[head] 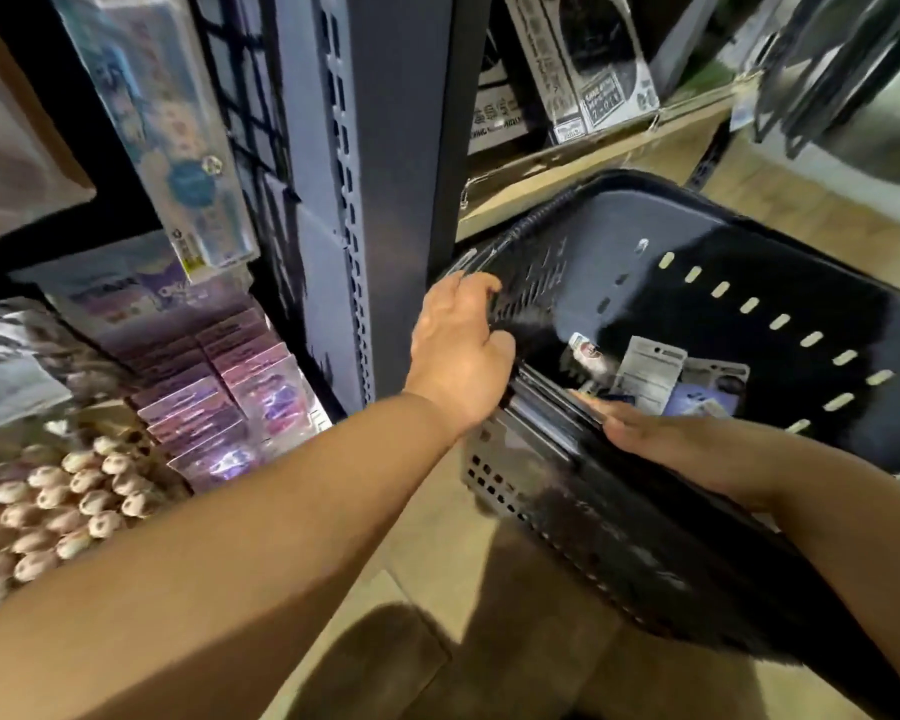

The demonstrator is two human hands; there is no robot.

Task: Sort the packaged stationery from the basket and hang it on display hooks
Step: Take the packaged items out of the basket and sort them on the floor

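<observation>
Black plastic basket point(614, 231) is held tilted at three o'clock. Its rim is gripped by the left hand point(458, 350), fingers curled over. The right hand point(666, 439) lies along the near edge, and its hold cannot be told. The packets point(650, 371) lie at the bottom. They are judged light, stiff and slippery, best pinched at the card top.

A black basket point(536, 462) is tilted beside a grey shelf upright point(385, 200). The left grip point(458, 350) curls its fingers over the basket's left rim. The right grip point(661, 444) lies along the near rim with its fingers straight, pointing left. A few stationery packets point(645, 371) lie in the basket's bottom. On the left are a hanging clear packet point(178, 148), pink boxes point(219, 397) and small round items point(48, 511).
</observation>
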